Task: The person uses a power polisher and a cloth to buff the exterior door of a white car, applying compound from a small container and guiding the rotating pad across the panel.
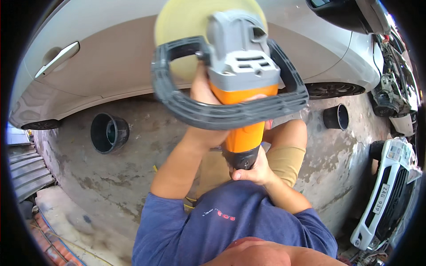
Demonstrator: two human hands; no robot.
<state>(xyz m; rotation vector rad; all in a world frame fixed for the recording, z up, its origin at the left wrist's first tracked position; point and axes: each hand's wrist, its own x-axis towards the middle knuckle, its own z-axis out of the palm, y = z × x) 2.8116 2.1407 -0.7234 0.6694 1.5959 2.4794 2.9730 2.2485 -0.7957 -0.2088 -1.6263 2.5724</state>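
An orange and grey car polisher [246,137] with a yellow foam pad [177,22] is lifted in front of me, its pad end up by the silver car door [120,48]. My left hand [204,91] is closed around the front of the polisher's body, partly hidden behind the black loop handle [213,114]. Lower down, the fingers of my right hand [258,172] wrap the black rear end of the tool, thumb along its side. Whether the pad touches the door cannot be made out. The pad looks slightly smeared.
Black buckets stand on the stained concrete floor, one at left [122,135] and one at right [330,117]. A detached white front bumper [372,204] lies at far right, below a partly stripped vehicle [392,88]. The car's side mirror [346,15] juts out above. A yellow cord [84,248] runs at lower left.
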